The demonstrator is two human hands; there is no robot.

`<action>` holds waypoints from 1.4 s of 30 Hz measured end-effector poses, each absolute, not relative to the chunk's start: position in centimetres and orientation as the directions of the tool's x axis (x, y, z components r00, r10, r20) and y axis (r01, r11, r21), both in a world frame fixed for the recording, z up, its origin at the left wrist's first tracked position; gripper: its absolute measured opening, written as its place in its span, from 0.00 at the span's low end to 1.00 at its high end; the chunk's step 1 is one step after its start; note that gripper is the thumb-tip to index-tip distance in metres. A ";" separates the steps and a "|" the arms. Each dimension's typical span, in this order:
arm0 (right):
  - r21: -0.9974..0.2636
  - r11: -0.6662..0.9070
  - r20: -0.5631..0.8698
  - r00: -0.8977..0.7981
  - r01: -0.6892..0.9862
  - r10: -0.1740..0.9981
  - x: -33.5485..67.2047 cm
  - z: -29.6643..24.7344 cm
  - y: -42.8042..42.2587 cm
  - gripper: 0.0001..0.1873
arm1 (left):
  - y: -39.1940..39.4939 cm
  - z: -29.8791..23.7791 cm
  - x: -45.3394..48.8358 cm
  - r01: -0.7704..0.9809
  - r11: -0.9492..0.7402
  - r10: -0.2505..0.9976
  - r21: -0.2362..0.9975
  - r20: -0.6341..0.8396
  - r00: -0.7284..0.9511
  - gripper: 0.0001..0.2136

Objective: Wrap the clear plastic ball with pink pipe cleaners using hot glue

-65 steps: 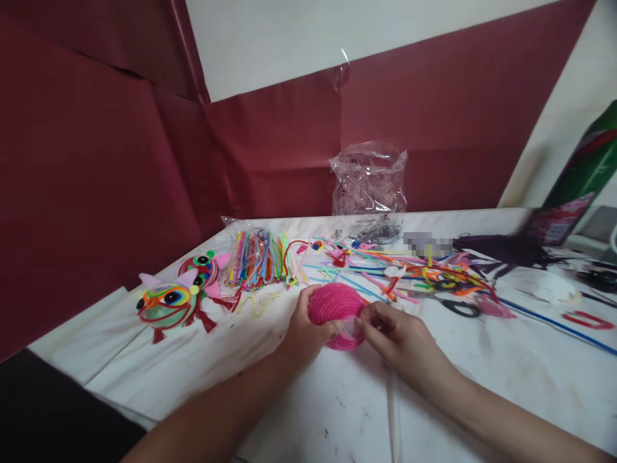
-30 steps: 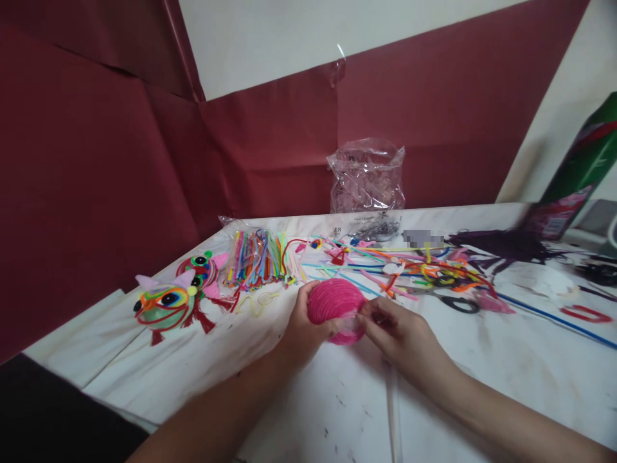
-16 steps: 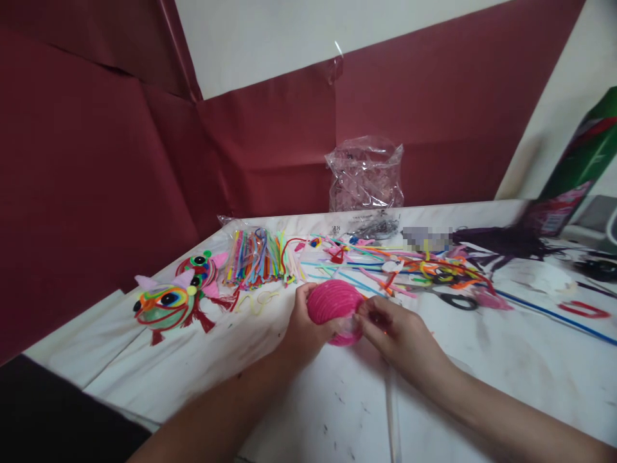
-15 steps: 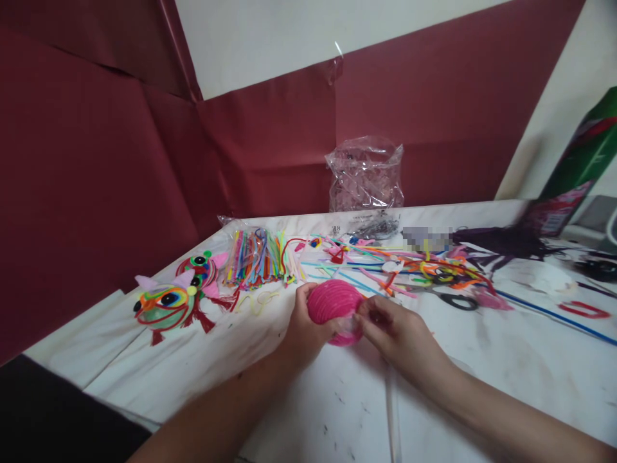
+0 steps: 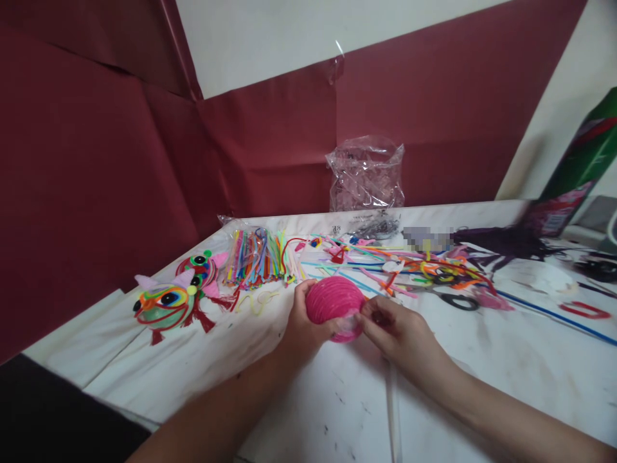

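Note:
A bright pink ball (image 5: 332, 303) wound with fuzzy pipe cleaner sits just above the white table (image 5: 506, 373), held between both hands. My left hand (image 5: 303, 325) cups its left side from below, thumb on top. My right hand (image 5: 400, 334) pinches at the ball's lower right edge, where a paler pink patch shows; what the fingertips grip there is too small to tell.
Two finished colourful ball figures with eyes and ears (image 5: 166, 302) lie at the left. A bundle of coloured pipe cleaners (image 5: 255, 257) and loose scattered pieces (image 5: 409, 263) lie behind the ball. A clear plastic bag (image 5: 366, 177) stands at the red backdrop. Black scissors (image 5: 457, 299) lie right.
The ball has shifted slightly up and left between my hands and turned a little. Both hands stay on it.

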State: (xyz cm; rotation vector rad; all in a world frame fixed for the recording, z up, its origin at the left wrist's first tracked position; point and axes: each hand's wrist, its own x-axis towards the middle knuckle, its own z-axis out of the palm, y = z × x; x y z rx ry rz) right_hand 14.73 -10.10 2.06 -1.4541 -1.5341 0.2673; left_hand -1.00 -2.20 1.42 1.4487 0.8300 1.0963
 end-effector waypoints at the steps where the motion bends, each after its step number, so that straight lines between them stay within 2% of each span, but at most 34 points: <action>1: -0.713 0.260 0.477 0.178 0.651 0.861 14.7 2.1 -10.1 0.12 | -2.2 1.3 -1.0 -0.071 -0.178 0.920 0.981 0.192 0.343 0.36; 8: -0.654 0.284 0.512 0.133 0.701 0.848 14.5 2.1 -10.5 0.09 | -2.0 0.7 -1.1 -0.021 -0.195 0.904 0.981 0.188 0.385 0.35; 12: -0.650 0.313 0.554 0.151 0.693 0.819 14.4 2.3 -10.6 0.05 | -1.9 1.0 -1.1 -0.033 -0.196 0.917 0.980 0.196 0.348 0.39; 21: -0.649 0.349 0.566 0.122 0.676 0.816 14.3 1.9 -10.8 0.09 | -2.2 1.3 -1.2 -0.046 -0.216 0.927 0.975 0.220 0.305 0.39; 29: -0.725 0.281 0.472 0.157 0.629 0.868 14.3 1.8 -10.7 0.12 | -2.3 1.0 -1.1 -0.034 -0.220 0.933 0.975 0.221 0.284 0.41; 38: -0.702 0.253 0.478 0.178 0.666 0.860 14.5 1.9 -10.6 0.11 | -2.4 0.9 -1.3 0.004 -0.272 0.916 0.962 0.258 0.307 0.40; 42: -0.651 0.289 0.526 0.142 0.702 0.838 14.3 1.6 -10.7 0.10 | -2.8 1.3 -1.3 0.069 -0.266 0.932 0.961 0.238 0.272 0.39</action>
